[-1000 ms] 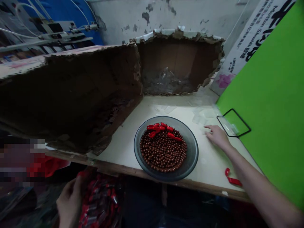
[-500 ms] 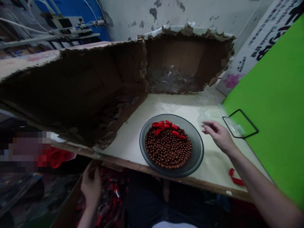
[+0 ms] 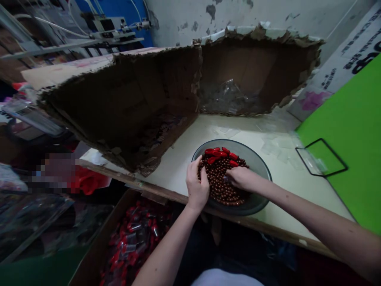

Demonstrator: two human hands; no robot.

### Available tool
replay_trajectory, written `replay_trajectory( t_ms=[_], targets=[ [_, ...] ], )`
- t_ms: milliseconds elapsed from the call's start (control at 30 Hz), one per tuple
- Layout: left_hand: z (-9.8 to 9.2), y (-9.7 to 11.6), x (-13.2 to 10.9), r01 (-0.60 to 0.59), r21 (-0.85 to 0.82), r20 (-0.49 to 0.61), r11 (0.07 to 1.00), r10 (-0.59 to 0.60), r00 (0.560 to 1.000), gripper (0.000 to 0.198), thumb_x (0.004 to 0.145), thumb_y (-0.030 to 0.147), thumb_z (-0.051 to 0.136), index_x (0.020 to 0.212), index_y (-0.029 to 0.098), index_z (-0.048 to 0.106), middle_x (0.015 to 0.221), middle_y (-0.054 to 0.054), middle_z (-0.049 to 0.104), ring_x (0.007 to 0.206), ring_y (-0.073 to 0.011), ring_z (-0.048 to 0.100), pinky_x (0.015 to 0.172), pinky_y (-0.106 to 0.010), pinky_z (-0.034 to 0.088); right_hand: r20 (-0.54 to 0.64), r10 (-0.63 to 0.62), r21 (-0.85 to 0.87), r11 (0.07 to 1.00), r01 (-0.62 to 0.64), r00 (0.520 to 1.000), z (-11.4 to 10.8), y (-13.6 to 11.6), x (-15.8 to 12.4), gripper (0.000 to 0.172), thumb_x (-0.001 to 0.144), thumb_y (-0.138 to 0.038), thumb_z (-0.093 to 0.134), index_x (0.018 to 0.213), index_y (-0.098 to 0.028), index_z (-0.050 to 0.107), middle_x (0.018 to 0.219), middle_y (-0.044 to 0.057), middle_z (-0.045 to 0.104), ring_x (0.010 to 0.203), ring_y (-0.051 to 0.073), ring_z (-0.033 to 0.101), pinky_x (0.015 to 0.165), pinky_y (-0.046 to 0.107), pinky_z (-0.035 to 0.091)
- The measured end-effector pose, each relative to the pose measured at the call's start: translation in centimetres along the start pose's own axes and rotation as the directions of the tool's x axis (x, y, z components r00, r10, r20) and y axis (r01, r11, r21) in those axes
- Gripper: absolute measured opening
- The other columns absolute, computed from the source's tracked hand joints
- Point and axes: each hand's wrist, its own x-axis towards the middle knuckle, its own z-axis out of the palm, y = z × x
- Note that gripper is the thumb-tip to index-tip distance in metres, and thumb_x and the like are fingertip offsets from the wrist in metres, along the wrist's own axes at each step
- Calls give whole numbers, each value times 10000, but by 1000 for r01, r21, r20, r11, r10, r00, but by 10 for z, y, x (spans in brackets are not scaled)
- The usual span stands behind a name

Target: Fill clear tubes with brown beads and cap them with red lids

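Two hands now work at one spot: left hand (image 3: 197,186) and right hand (image 3: 241,178), lately apart, sit curled in the brown beads (image 3: 222,190) of the grey bowl (image 3: 256,165), right of lower centre, beside red capsules (image 3: 218,155); any pinch cannot be told.

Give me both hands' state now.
Left hand: curled on the brown beads in the bowl; whether it holds any cannot be told.
Right hand: fingers in the beads; cannot tell if holding.
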Motion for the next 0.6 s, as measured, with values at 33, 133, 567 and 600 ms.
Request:
replay_trajectory(
  t_ms=[33,133,567,600],
  targets=[
    [0,-1,0,-3,4,-5,1000,3,1000,354,896,163,449,1240,208,516,1120,-104,581,1060,-187,551,942,-357,440,-13,-36,44,998,36,999,2,-8,5,124,809,-156,485,844,-150,604,849,139,681,757,227,641,660,295,436],
    [0,-3,-1,-13,25,-7,1000,14,1000,366,896,143,431,1248,208,507,1115,-106,579,1058,-190,548,942,-364,442,-41,-101,140,984,106,994,4,-25,16,125,857,-204,471,877,-164,587,865,101,686,756,188,628,690,270,441],
    [-7,11,8,130,-77,235,988,-109,966,475,777,26,440,1208,192,555,1116,-90,613,1051,-186,572,955,-349,448,-194,83,960,220,172,977,-5,-22,-13,299,765,-355,689,1026,-218,635,1081,22,679,1040,204,603,994,378,412],
    [-6,14,9,166,-124,308,978,-121,944,468,772,36,456,1201,190,563,1121,-89,622,1041,-186,583,944,-342,458,-210,92,964,186,190,973,-6,-25,-16,300,768,-345,690,1036,-224,635,1078,20,682,1043,202,604,996,376,412]
  ],
)
